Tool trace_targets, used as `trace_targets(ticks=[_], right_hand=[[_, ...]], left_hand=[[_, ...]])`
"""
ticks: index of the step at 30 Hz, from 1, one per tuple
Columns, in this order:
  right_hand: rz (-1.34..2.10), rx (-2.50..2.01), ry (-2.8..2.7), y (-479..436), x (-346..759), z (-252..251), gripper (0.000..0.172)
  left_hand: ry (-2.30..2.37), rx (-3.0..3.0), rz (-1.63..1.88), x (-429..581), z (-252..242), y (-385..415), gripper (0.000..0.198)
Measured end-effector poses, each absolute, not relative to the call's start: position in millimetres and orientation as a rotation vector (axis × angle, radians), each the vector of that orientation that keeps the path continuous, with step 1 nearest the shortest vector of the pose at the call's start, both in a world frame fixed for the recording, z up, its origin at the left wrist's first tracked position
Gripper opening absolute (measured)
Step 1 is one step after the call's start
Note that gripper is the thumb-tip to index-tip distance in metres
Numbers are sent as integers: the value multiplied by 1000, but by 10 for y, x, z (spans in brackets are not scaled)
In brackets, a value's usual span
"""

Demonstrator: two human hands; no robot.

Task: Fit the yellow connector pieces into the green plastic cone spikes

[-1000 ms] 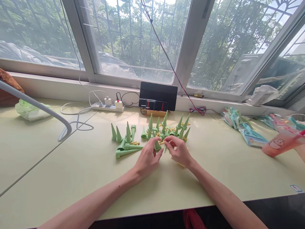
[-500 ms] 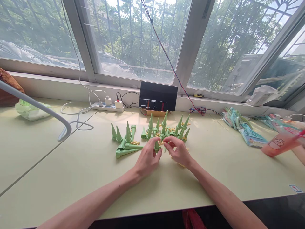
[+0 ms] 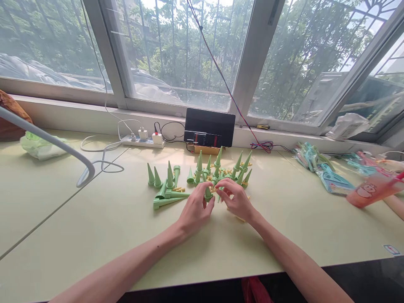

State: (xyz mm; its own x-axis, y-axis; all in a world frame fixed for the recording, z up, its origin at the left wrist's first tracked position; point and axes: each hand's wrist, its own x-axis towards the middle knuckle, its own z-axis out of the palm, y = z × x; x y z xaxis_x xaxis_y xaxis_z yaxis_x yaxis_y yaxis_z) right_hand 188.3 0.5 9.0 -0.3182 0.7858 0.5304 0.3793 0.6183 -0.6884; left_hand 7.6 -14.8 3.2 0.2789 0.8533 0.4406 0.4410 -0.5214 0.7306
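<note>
My left hand [image 3: 196, 207] is closed around a green plant-watering spike [image 3: 208, 194], its pointed end upward. Between the fingertips of my right hand [image 3: 236, 198] is a small yellow valve peg [image 3: 213, 190], held against the spike's side; how deep it sits I cannot tell. Just beyond my hands stand several green spikes [image 3: 218, 156], many with yellow pegs in them. To the left are more green spikes [image 3: 150, 174], some upright and some lying down, with a few loose yellow pegs [image 3: 179, 190]. Other yellow pegs lie partly hidden beneath my right hand.
A dark tablet [image 3: 209, 122] with a phone [image 3: 207, 139] in front leans by the window. A power strip [image 3: 143, 141] with cables is left of it. At right are bagged blue items [image 3: 334, 179], a red drink cup [image 3: 362, 191] and part of another person's arm [image 3: 394, 205].
My right fingers have shifted very slightly at the yellow peg, while my left hand keeps its place on the spike. The other person's arm at the right edge has moved a little.
</note>
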Motion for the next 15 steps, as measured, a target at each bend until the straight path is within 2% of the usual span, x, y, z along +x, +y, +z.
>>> trace_targets(ticks=[15], right_hand=[[559, -971, -1916, 13, 1878, 80, 14]], left_hand=[[1172, 2133, 1152, 71, 20, -141, 28]])
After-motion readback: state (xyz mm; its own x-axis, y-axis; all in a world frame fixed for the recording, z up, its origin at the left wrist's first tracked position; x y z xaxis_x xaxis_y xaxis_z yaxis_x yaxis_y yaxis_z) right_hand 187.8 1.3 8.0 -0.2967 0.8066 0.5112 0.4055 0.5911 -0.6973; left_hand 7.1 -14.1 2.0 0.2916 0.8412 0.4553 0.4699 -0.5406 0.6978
